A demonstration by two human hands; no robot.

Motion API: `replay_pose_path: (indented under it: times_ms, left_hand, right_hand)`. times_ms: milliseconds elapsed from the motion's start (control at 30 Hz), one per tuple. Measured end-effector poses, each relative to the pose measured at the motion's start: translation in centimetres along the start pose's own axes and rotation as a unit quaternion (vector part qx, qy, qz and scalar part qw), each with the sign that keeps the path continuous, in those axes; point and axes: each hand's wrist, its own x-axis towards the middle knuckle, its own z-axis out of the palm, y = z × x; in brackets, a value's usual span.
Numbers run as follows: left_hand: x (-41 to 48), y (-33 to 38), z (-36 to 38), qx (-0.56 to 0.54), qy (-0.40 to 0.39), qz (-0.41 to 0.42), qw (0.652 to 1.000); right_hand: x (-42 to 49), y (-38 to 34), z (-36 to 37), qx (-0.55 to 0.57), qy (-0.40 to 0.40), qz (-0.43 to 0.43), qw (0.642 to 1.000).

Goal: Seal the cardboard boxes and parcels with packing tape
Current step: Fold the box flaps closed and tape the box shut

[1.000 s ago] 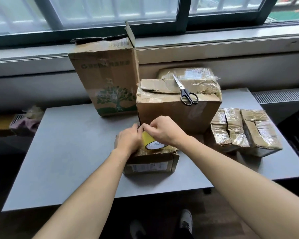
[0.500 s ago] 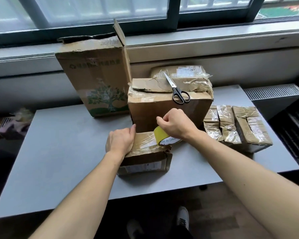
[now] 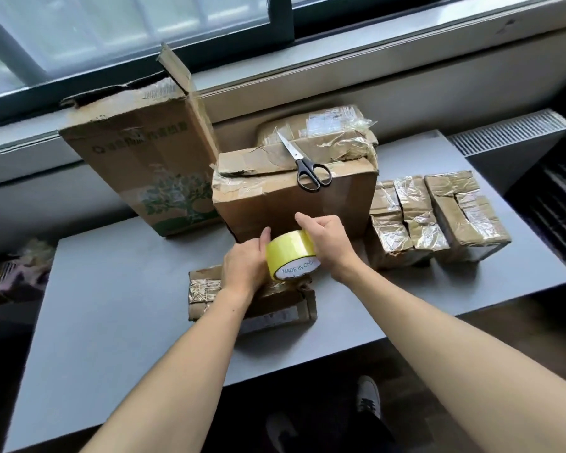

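A yellow roll of packing tape [image 3: 290, 253] is held just above a small crumpled cardboard parcel [image 3: 275, 305] near the table's front. My right hand [image 3: 330, 243] grips the roll from the right. From the left, my left hand [image 3: 245, 266] holds the roll's side with its thumb up against the tape. Behind them stands a medium cardboard box [image 3: 324, 204], and black-handled scissors [image 3: 304, 166] lie on its top. Part of the small parcel is hidden under my left hand.
A tall open box [image 3: 144, 158] with a green tree print stands at the back left of the grey table [image 3: 111, 305]. Three taped parcels [image 3: 438, 214] lie side by side at the right. Another taped parcel [image 3: 324, 129] sits behind the medium box. A window sill runs along the back.
The tape roll has been lifted off the small parcel and turned, its yellow face now up. My left hand left the parcel's top and took hold of the roll.
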Motion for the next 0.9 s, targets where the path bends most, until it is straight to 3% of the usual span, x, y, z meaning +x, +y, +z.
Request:
replay_pose_path:
  times_ms: [100,200,333,567,767,900]
  left_hand:
    - [0.0,0.1,0.1,0.038,0.005,-0.004,0.999]
    - [0.4,0.7,0.1,0.053,0.019,-0.016,0.998]
    - [0.6,0.6,0.3,0.061,0.046,-0.003,0.997]
    - [0.8,-0.1,0.9,0.058,0.046,0.004,0.997]
    - [1.3,1.5,0.7,0.033,-0.006,0.061,0.998]
    - [1.6,5.2,1.9,0.138,-0.143,0.152,0.968]
  right_hand:
    - [-0.1,0.8,0.5,0.078,-0.014,0.071,0.994]
    - [0.7,-1.5,-0.6,-0.040,-0.023,-0.011,0.999]
    - [0.9,-3.4,-3.3,-0.202,0.001,-0.118,0.972]
    - [0.8,6.2,-5.1,-0.253,0.033,0.000,0.967]
    - [1.5,7.1,-3.6,-0.245,-0.014,0.036,0.969]
    - [2.1,6.6,-4.5,-0.269,-0.053,0.038,0.961]
